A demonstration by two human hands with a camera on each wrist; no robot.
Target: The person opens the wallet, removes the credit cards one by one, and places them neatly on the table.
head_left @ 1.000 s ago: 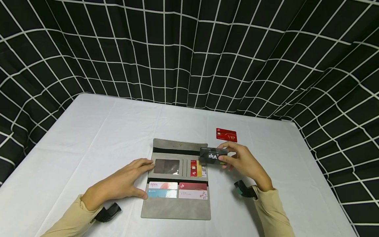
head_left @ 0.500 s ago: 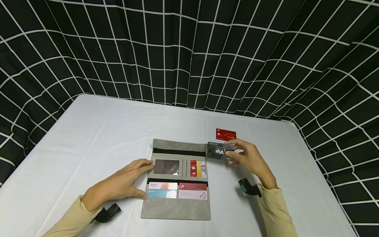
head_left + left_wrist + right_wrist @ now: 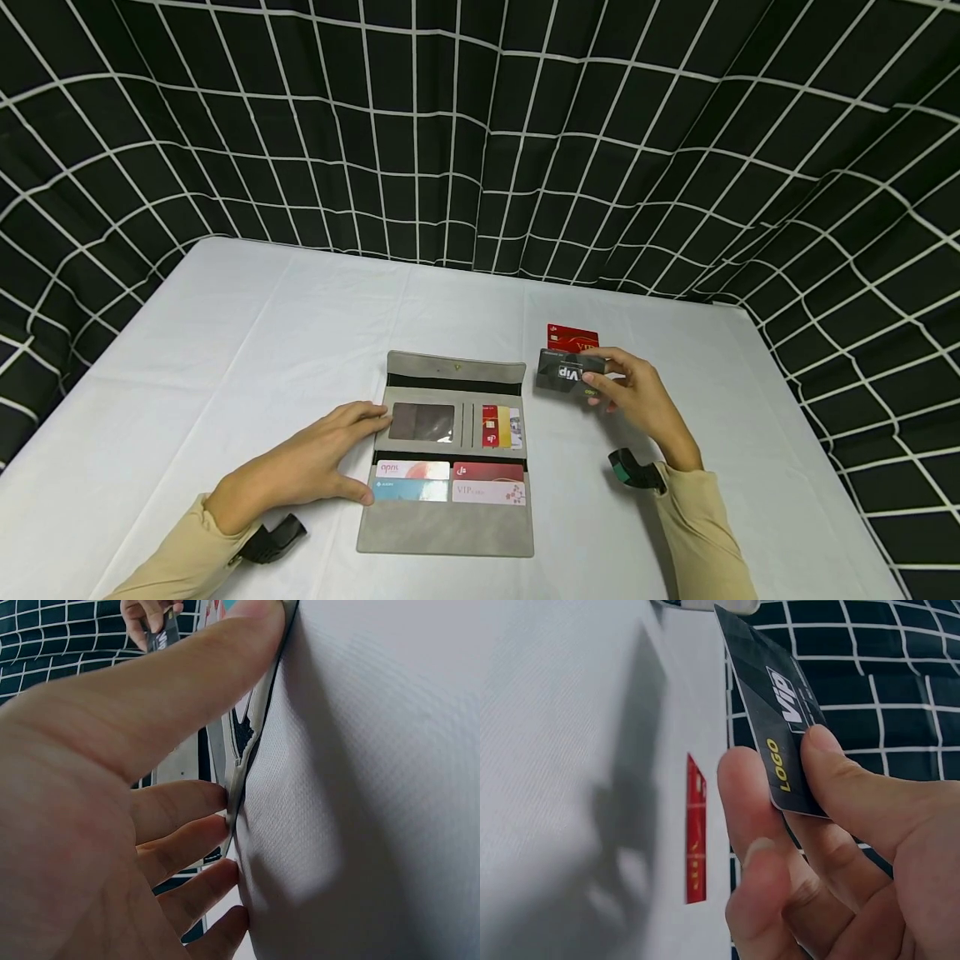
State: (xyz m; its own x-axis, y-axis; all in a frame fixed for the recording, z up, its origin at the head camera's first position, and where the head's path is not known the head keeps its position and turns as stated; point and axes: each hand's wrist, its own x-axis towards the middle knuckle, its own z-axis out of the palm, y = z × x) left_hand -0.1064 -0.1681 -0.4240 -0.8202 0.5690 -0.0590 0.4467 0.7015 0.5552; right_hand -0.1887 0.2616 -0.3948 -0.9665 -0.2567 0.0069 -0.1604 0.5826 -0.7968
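A black card [image 3: 558, 372] with a white "Vip" mark is pinched between thumb and fingers of my right hand [image 3: 633, 396]. In the right wrist view the same card [image 3: 761, 697] also shows a yellow "LOGO" and is held above the table. An unfolded grey wallet [image 3: 446, 529] lies to its left, with several cards in its slots and a clear window. My left hand [image 3: 307, 462] rests at the wallet's left edge, thumb and fingers extended and touching it. A red VIP card [image 3: 572, 337] lies on the table behind the black card, which partly covers it.
A white cloth [image 3: 247, 333] covers the table. Behind and at the sides hangs a black curtain [image 3: 420, 125] with a white grid. Black wrist devices [image 3: 273, 540] sit on both sleeves.
My right hand has carried the black card rightward and slightly away, from over the wallet's right edge to in front of the red card. The left hand and wallet have stayed put.
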